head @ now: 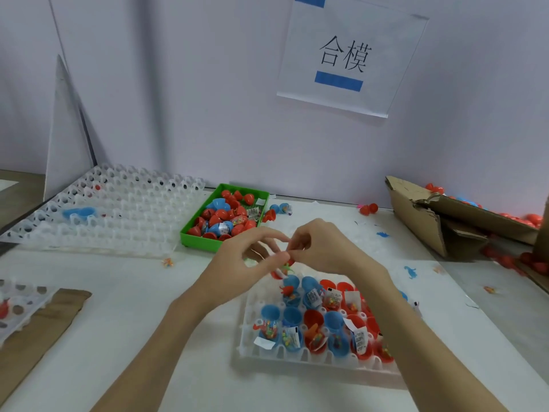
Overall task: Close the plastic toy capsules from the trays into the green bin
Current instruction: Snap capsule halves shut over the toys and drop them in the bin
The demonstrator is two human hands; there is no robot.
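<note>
Nearest, the clear plastic cell tray [300, 353] keeps open red and blue capsule halves upright on the white table [124, 322], while both hands, left [237, 263] and right [323, 248], pinch what seems 1 small red plastic capsule [287, 258] above it, the green rectangular plastic bin [190, 237] waiting just beyond.

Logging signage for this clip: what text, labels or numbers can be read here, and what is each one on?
"合模": large black characters on the white paper sign on the wall, above a blue bar.
Small printed slips in the capsule tray: barcode-like marks, too small to read.
White slip in the green bin: unreadable.
</note>
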